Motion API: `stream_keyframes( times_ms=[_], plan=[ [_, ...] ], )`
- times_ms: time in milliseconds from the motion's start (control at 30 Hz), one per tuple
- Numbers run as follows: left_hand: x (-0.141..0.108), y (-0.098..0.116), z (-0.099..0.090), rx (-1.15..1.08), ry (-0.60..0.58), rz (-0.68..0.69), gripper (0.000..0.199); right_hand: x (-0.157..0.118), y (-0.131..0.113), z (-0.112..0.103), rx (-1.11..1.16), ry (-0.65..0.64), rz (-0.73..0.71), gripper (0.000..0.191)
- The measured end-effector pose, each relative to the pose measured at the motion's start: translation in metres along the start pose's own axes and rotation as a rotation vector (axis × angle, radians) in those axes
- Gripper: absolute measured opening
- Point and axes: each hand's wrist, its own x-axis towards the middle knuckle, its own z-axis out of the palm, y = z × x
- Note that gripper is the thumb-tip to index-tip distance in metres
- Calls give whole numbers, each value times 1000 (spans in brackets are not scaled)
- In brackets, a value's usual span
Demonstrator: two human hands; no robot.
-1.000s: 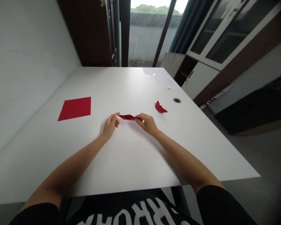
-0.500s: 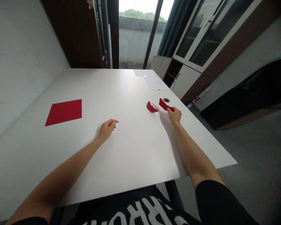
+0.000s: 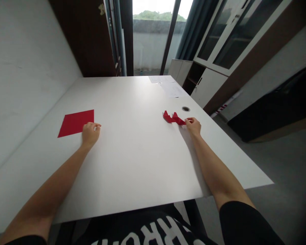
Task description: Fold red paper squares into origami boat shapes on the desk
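Observation:
A flat red paper sheet (image 3: pixel 75 123) lies on the left of the white table (image 3: pixel 132 163). My left hand (image 3: pixel 90 133) is over its lower right corner, fingers curled; whether they grip anything is hidden. On the right, a folded red paper piece (image 3: pixel 178 119) has its right end at the fingertips of my right hand (image 3: pixel 193 126), which pinches it. Directly left of that piece, a second folded red paper piece (image 3: pixel 167 117) rests on the table, the two close together or touching.
White papers (image 3: pixel 169 87) lie at the far right of the table. A round dark cable hole (image 3: pixel 186 109) is just beyond my right hand. The table's right edge runs diagonally past my right forearm; a wall stands at the left.
My left hand has moved left to the flat red sheet. My right hand has lowered its folded piece beside the other one. The view has shifted slightly.

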Motion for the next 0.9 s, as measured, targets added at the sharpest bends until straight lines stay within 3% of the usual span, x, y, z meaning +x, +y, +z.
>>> stream_keyframes(
  times_ms=[100, 167, 267, 333, 500, 600, 667, 767, 900],
  plan=[
    [-1, -44, -16, 123, 24, -81, 41, -4, -9, -2, 7, 177, -147, 21],
    [-5, -60, -20, 178, -1, -132, 59, -10, -21, 0, 59, 304, -304, 22],
    [-10, -57, -15, 278, -196, -190, 72, -29, -51, 12, 120, 243, -460, 21],
    [-12, -37, -6, 309, -270, -141, 75, -49, -76, 28, 143, 123, -603, 19],
    [-30, 46, 21, 273, -296, 19, 76, -105, -134, 81, 147, -421, -947, 20],
    [-50, 97, 33, 215, -299, 119, 77, -129, -150, 103, 145, -627, -1056, 20],
    [-62, 124, 35, 175, -301, 162, 78, -137, -152, 110, 118, -718, -1114, 31],
    [-69, 144, 29, 97, -306, 240, 70, -139, -146, 109, 30, -745, -1118, 49],
    [-55, 128, 15, -11, -323, 317, 50, -137, -140, 103, -22, -717, -1080, 41]
  ],
)
